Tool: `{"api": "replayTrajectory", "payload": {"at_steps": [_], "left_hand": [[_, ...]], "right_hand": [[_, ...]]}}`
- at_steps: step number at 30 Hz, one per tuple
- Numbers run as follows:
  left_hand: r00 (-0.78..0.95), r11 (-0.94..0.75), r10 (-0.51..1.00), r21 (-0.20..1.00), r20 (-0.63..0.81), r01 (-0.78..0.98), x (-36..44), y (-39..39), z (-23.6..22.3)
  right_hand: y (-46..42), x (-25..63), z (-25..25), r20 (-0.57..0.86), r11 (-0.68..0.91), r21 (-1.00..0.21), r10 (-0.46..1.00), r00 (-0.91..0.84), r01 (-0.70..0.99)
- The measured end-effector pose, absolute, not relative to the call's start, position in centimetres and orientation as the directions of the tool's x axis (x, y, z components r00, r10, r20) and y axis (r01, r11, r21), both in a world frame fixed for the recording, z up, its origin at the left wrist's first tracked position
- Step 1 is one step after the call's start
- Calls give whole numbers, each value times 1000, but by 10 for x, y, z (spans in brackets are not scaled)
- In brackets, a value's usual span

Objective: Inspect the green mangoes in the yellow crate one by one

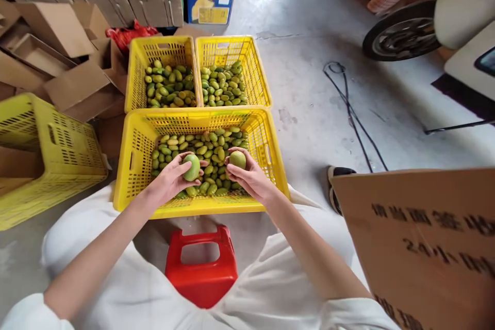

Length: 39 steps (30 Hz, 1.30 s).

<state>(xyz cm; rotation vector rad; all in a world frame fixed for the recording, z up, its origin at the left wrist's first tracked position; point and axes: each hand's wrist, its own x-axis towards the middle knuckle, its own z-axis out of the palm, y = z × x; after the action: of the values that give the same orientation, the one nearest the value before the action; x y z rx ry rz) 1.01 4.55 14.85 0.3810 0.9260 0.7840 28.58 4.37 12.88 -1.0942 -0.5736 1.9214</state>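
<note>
My left hand [172,179] is closed around a green mango [192,167], held over the near yellow crate [135,160]. My right hand [249,175] grips a second green mango [237,159] over the same crate. That crate holds many small green mangoes [209,149]. Both hands hover just above the fruit pile, a little apart from each other.
Two more yellow crates [166,46] [232,44] with green mangoes stand behind the near one. An upturned yellow crate [46,149] is at left, cardboard boxes [58,26] beyond it. A red stool [201,268] sits between my knees. A brown carton [417,242] is at right; a cable [348,103] and a wheel [402,31] lie farther off.
</note>
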Motion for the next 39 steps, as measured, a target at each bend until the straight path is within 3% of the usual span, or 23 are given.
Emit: {"api": "replayTrajectory", "payload": {"at_steps": [6, 14, 20, 28, 39], "left_hand": [[362, 725, 679, 503, -639, -471, 20, 46, 131], [279, 668, 738, 602, -615, -438, 14, 60, 118], [333, 668, 742, 683, -582, -297, 15, 63, 133], [397, 713, 702, 575, -592, -403, 11, 63, 126], [361, 632, 774, 677, -521, -378, 12, 48, 142]], "right_hand": [[40, 276, 111, -502, -651, -537, 757, -418, -536], [50, 274, 108, -611, -665, -536, 731, -304, -520], [56, 277, 107, -551, -634, -567, 766, -330, -526], [52, 290, 103, -482, -641, -570, 767, -423, -514], [32, 315, 103, -485, -575, -605, 815, -318, -550]]}}
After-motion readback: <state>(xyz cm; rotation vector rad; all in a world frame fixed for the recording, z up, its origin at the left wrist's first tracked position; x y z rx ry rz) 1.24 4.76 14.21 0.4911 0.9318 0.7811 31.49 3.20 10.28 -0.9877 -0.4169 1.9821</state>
